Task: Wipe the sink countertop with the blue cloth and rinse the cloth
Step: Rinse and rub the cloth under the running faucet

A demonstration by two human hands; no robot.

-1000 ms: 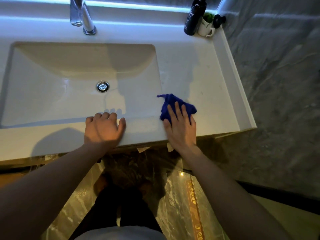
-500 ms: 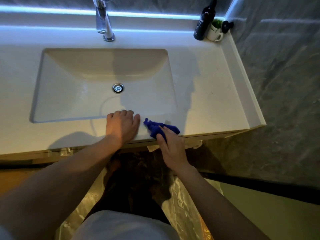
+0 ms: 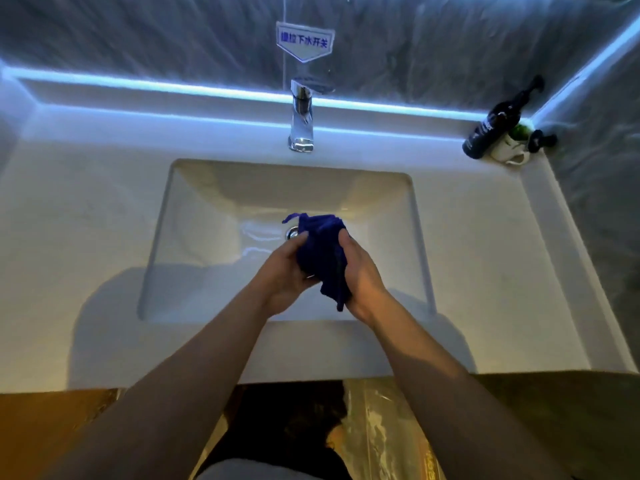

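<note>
The blue cloth [image 3: 322,252] is bunched between both hands above the white sink basin [image 3: 207,216], just in front of the drain [image 3: 293,233]. My left hand [image 3: 282,275] grips its left side and my right hand [image 3: 360,278] grips its right side; a tail of cloth hangs down between the wrists. The white countertop [image 3: 474,258] surrounds the basin. The chrome faucet [image 3: 302,117] stands behind the basin, and no water is seen running from it.
A dark pump bottle [image 3: 491,128] and a small white pot with a green plant [image 3: 516,147] stand in the back right corner. A blue label [image 3: 304,40] is on the grey wall above the faucet. A raised rim [image 3: 575,265] borders the counter's right side.
The right hand lifted the cloth off the counter's front edge and carried it over the basin. The left hand left the edge and took hold of the cloth too. The camera moved to centre on the sink.
</note>
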